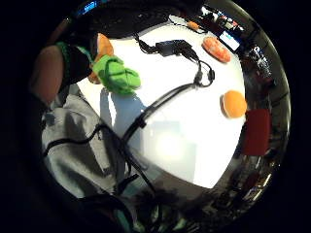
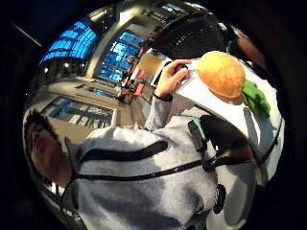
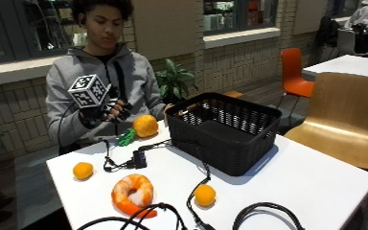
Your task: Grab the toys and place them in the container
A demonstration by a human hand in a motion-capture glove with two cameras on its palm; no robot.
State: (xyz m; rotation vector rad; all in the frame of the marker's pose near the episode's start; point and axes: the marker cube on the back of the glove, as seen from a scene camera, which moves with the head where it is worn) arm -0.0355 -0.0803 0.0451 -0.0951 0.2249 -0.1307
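Note:
My gloved right hand [image 3: 106, 113] hovers above the table's far left edge, in front of the person's chest, with loosely curled fingers and nothing in them. Just to its right an orange carrot toy [image 3: 145, 126] with green leaves [image 3: 126, 138] lies on the white table [image 3: 299, 177], beside the black basket [image 3: 224, 130]. The palm views show the same carrot [image 1: 114, 74] [image 2: 221, 74] close by. A small orange ball [image 3: 82, 170], an orange ring-shaped shrimp toy [image 3: 133, 191] and a second orange ball [image 3: 204, 195] lie nearer the front.
Black cables [image 3: 165, 211] and a small black box [image 3: 139, 159] trail across the table between the toys. The person's bare left hand [image 2: 170, 76] rests by the basket's far corner. A wooden chair [image 3: 340, 120] stands to the right.

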